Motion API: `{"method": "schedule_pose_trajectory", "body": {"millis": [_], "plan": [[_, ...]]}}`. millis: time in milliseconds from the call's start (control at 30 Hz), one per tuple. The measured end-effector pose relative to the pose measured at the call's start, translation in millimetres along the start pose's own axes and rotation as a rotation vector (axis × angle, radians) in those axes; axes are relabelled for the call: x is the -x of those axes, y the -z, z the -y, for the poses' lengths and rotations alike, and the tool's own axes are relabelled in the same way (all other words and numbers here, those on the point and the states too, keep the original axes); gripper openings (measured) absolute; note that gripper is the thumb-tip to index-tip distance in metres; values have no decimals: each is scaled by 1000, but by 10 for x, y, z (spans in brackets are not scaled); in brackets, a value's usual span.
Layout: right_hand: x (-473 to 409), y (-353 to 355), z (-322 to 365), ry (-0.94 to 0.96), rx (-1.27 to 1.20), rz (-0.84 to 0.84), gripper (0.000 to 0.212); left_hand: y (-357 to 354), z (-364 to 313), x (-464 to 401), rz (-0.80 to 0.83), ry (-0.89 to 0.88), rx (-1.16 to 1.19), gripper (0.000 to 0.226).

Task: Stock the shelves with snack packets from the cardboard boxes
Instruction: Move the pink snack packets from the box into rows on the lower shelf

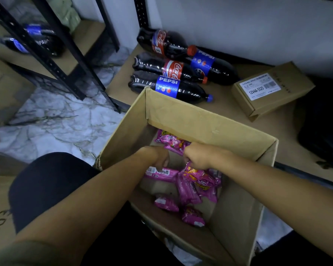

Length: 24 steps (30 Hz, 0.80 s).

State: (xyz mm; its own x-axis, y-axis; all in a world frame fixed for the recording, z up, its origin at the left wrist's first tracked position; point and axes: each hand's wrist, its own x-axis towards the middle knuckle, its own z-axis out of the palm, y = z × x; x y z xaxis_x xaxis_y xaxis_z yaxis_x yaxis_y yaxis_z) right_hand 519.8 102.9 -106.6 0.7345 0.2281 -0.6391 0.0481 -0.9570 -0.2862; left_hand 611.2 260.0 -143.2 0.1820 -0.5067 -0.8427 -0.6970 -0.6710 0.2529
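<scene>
Both hands down in the open cardboard box (210,120): right hand (197,158) clamped on a bunch of pink snack packets (198,181), left hand (159,159) fingering another pink packet (161,172). More packets loose on the box floor. Cola bottles (173,72) lying on the low shelf (227,104) behind.

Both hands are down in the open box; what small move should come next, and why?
Probably lift the bunch of pink snack packets out of the brown cardboard box: the right hand already grips its top, while the left hand only touches another packet.
</scene>
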Motion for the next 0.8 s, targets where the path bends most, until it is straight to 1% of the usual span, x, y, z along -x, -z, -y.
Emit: {"method": "schedule_pose_trajectory", "body": {"millis": [67,200,300,400,533,633,800], "plan": [[42,126,-17,28,-8,0,12,97,34,109,-65,-3,48,15],[189,469,15,93,7,-12,10,359,35,422,-161,-32,107,17],[367,849,117,140,65,-26,16,555,70,665,-225,-41,135,19],[519,1244,216,173,115,-76,13,797,107,988,-278,-43,136,22],[702,1745,382,181,196,-162,13,1148,193,1492,-395,-52,169,19],[839,2083,528,198,236,-206,15,1374,228,1919,-464,-64,241,14],[1147,2699,789,232,287,-313,8,1748,206,2605,-584,-61,314,13]]}}
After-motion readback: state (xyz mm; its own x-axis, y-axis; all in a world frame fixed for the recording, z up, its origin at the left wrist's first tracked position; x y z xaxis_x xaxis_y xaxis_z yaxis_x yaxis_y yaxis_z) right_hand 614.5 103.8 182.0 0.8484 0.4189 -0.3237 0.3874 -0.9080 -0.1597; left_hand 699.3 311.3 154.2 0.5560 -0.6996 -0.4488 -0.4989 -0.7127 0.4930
